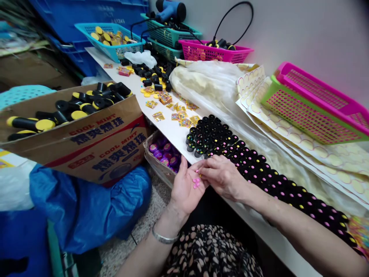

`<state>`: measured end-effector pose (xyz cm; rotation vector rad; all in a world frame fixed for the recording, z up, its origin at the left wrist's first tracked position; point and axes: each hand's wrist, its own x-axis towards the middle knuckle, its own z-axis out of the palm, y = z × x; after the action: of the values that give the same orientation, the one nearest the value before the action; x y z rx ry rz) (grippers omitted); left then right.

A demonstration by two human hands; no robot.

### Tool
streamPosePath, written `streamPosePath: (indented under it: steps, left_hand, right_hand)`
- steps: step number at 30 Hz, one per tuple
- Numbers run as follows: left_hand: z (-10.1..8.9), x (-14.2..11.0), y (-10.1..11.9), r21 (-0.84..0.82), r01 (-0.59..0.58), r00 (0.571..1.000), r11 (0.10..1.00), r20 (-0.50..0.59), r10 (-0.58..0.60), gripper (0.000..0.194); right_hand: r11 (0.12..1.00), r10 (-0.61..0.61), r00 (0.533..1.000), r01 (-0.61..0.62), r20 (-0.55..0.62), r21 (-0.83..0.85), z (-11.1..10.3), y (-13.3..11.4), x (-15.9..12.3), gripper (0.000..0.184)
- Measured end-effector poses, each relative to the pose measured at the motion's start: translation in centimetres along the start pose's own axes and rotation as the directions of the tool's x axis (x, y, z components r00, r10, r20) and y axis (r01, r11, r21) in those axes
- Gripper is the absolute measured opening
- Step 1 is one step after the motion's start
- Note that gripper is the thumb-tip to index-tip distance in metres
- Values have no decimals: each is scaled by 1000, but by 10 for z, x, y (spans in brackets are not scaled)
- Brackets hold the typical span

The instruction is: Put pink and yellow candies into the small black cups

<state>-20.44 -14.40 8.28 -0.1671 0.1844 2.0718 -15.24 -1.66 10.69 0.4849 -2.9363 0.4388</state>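
Observation:
My left hand (186, 188) is cupped palm up at the table's near edge, with several small pink pellets (196, 183) lying in it. My right hand (223, 177) reaches across to that palm, its fingertips pinched on the pellets. Just beyond both hands stands a long band of small black tubes (259, 169), upright and packed tight on the white table (173, 130); many show a pink or yellow dot on top, while those at the far end (207, 130) look open and dark.
A cardboard box (95, 142) of black tubes with yellow caps sits at left above a blue bag (86, 207). A small box of purple discs (164, 152) hangs by the table edge. Small packets (178, 113), sticker sheets (302, 142) and plastic baskets (314, 104) lie beyond.

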Motion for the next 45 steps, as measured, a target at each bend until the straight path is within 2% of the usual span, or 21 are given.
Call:
streamPosePath:
  steps: [4,8,12,19,22,25,30,33,36,40,43,45]
  left_hand:
    - [-2,-2,2,-19,17,1000,1000,-13,-17,53]
    - [-4,-1,4,-4,52,997,999,-54,-52,52]
    - [-2,1,5,41,68,993,997,-97,-64,53]
    - [-3,3,5,61,84,990,995,-116,-76,53]
    - [-3,2,6,60,64,991,996,-123,-57,54]
    - [-3,1,10,49,54,994,997,-98,-49,58]
    - [-6,-2,18,6,86,996,996,-38,-85,70]
    - [-8,-2,21,-23,84,996,996,-19,-84,75]
    - [-9,-1,23,-39,81,997,996,-11,-81,78]
    - [-7,0,23,-46,78,996,996,-31,-80,75]
    - [-4,2,23,-63,70,997,996,-39,-72,70]
    - [-4,3,22,-68,68,997,995,-34,-71,69]
  right_hand:
    - [986,-90,996,91,11,-138,12,-4,-1,14]
    - [959,-185,983,177,-17,-220,19,-5,-6,21]
    - [949,-234,972,221,-30,-226,20,-3,-13,24]
    - [977,-192,981,191,-7,-94,23,2,-16,17]
    - [991,-117,993,116,-17,-59,23,0,-14,20]
    - [989,-88,996,89,16,-121,20,-6,-10,21]
    - [936,-118,986,151,122,-317,13,-21,-2,18]
    - [929,-90,986,135,144,-344,10,-27,3,17]
    - [947,-48,991,85,125,-309,10,-28,4,16]
    - [969,0,999,11,41,-248,13,-21,3,20]
    - [981,32,999,-26,30,-193,10,-17,7,23]
    - [971,55,997,-42,47,-235,8,-19,11,22]
